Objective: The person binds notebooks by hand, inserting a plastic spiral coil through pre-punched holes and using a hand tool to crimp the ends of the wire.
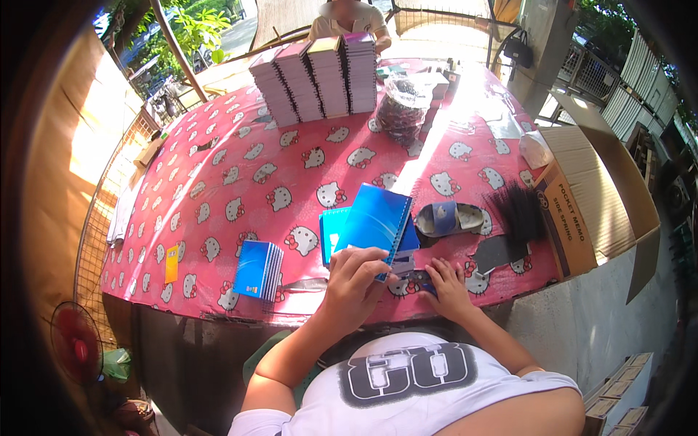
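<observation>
A blue spiral notebook [374,218] is tilted up in my left hand [355,285], whose fingers and thumb close on its lower end. Under it lie other blue notebooks [332,227], partly covered, with page edges showing at the right. My right hand [449,292] lies on the tablecloth with its fingers spread, beside a small dark thing [420,282] that I cannot make out. To the left stands a small pile of blue notebooks [256,270]. A blue slipper [451,219] sits just beyond my right hand.
Tall notebook stacks [318,83] and a plastic bag of dark coils [402,112] stand far back, near a seated person [350,20]. Black binding wires [515,207] and an open cardboard box [571,218] are right. A yellow booklet [171,264] lies left; a fan [76,341] stands below.
</observation>
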Available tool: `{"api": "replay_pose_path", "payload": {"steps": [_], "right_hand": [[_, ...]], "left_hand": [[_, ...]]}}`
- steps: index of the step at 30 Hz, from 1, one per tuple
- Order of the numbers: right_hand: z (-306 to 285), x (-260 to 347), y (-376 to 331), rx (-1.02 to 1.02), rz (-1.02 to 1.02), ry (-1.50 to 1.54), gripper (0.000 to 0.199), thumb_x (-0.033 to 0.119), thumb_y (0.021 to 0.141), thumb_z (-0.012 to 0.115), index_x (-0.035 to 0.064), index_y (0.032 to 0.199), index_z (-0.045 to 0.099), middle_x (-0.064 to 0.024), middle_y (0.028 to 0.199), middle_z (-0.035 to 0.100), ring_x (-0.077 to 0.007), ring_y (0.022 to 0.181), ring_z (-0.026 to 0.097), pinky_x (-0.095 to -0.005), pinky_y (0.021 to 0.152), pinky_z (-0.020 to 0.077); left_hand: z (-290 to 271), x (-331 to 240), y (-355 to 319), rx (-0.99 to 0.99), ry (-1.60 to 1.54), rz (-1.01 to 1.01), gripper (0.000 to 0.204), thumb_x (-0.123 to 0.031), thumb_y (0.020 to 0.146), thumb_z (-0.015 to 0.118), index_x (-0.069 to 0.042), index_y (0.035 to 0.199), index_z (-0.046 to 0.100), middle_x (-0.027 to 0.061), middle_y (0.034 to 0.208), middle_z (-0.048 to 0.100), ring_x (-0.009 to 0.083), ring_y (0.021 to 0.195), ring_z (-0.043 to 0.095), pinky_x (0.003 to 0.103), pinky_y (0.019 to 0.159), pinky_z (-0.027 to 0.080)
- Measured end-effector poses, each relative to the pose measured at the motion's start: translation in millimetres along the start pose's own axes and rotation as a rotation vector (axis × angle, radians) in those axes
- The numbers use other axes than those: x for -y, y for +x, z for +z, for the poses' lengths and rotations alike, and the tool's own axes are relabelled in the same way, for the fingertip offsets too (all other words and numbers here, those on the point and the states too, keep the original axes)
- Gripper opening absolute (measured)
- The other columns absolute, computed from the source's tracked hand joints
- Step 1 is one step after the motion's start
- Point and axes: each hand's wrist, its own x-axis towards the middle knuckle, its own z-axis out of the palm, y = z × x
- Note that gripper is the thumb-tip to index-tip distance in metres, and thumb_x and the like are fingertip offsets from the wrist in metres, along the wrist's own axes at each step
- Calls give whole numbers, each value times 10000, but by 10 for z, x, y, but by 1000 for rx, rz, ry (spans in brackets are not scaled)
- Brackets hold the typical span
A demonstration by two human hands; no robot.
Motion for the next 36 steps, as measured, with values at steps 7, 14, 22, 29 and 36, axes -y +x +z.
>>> {"api": "replay_pose_path", "payload": {"steps": [7, 14, 22, 29, 36], "right_hand": [[-821, 170, 106, -17, 189, 537, 420, 177, 753, 754, 42, 1126, 616, -139, 1044, 603, -274, 982, 595, -354, 790, 490], [-1602, 791, 580, -218, -178, 603, 465, 148, 718, 779, 27, 1126, 591, -147, 1041, 582, -298, 930, 584, -386, 782, 477], [-1695, 866, 602, -224, -217, 403, 448, 161, 736, 753, 16, 1123, 580, -133, 1039, 565, -312, 909, 562, -415, 787, 458], [-1398, 556, 682, 701, 304, 1907, 303, 260, 929, 611, -23, 1032, 644, -77, 838, 679, -132, 727, 648, -259, 624, 517], [-915, 538, 521, 358, 119, 1104, 433, 319, 816, 724, 21, 1109, 608, -111, 1088, 624, -189, 1036, 600, -380, 906, 465]], "left_hand": [[56, 130, -99, -112, -61, 48, 331, 69, 694, 752, -36, 977, 614, 134, 1015, 649, 234, 895, 619, 320, 773, 489], [152, 21, -74, -266, -120, -67, 253, 13, 714, 790, -31, 851, 582, 140, 960, 653, 210, 885, 618, 315, 771, 490], [158, -16, -26, -260, 11, 42, 276, 37, 658, 800, -37, 831, 599, 118, 908, 676, 223, 814, 613, 322, 722, 460], [-35, -37, -14, -132, 88, 180, 234, 15, 684, 760, -50, 867, 630, 85, 929, 702, 210, 802, 638, 400, 864, 421], [-863, 308, 86, -579, 42, 69, 214, -34, 780, 733, -1, 946, 602, 154, 948, 663, 224, 880, 628, 386, 866, 477]]}}
